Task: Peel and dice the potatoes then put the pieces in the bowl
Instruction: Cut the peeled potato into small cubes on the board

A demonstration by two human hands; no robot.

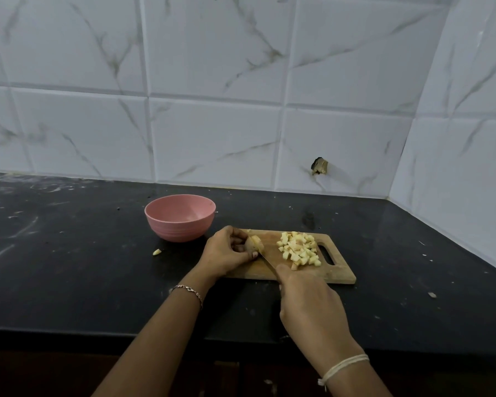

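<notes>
1. A stray potato scrap lies on the dark worktop, left of the board and in front of the bowl.
2. The pink bowl stands upright just beyond the board's left end. No heap of dice shows in it, so I judge the transfer has not begun.
3. The left hand curls its fingers round a remaining potato chunk, pinning it on the left end of the wooden cutting board.
4. The knife slants up from the right hand, its blade meeting the chunk right beside the left thumb.
5. The diced potato sits heaped on the board's right half, beside the handle slot.
6. The right hand is wrapped round the knife's handle, which it hides.
7. The step in hand looks like dicing this chunk. The next cuts fall close to the holding fingers, so they call for tucked fingertips and short, steady strokes. After that the dice must go left into the bowl.
</notes>
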